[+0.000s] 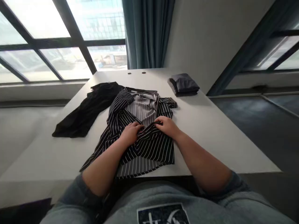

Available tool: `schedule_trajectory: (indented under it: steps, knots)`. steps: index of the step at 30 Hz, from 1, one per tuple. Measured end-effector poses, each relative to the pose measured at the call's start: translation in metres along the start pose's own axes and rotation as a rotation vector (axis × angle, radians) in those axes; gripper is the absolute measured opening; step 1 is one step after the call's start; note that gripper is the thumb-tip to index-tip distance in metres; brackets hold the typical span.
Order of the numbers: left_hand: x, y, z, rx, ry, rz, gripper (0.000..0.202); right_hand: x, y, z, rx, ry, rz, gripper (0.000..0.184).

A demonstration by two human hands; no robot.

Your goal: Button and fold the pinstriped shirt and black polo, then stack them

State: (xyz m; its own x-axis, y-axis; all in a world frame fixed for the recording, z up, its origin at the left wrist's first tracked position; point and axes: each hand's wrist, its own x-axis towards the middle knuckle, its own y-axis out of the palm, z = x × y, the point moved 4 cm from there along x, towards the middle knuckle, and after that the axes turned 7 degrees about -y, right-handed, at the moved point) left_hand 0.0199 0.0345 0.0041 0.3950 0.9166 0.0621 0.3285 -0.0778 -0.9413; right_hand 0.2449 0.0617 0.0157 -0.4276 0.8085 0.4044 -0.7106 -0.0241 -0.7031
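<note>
A black shirt with white stripes [154, 146] lies spread on the white table [205, 133] right in front of me, its paler inside showing at the open neck and along the bottom hem. My left hand [131, 132] pinches a front edge of the shirt near its middle. Just to the right, my right hand [168, 126] grips the same edge, fingers closed over the cloth. Between the two hands the edge is drawn into a raised fold. The fingertips are partly hidden by the fabric.
Black clothing [86, 112] lies rumpled on the table's left side, touching the shirt. A folded dark grey garment [184, 84] sits at the back right. Two small round grommets [144, 72] are set near the far edge. Behind stand a blue curtain [148, 34] and windows.
</note>
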Motion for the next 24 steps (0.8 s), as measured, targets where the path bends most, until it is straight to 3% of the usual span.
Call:
schedule_trajectory:
  steps: [6,16,20,24]
  knots:
    - [0.003,-0.002,0.006,0.026,-0.112,-0.045,0.032,0.001,-0.007,-0.009,-0.015,0.064,-0.09,0.017]
    - [0.012,0.009,0.012,-0.182,-0.13,-0.069,0.004,-0.001,-0.005,-0.006,0.091,0.121,-0.04,0.015]
    - [0.01,0.0,0.009,-0.379,-0.102,-0.149,0.006,-0.001,-0.007,-0.005,0.103,0.113,-0.057,0.015]
    - [0.006,-0.014,0.008,-0.539,-0.14,-0.254,0.004,0.0,-0.011,0.002,0.12,0.016,-0.133,0.013]
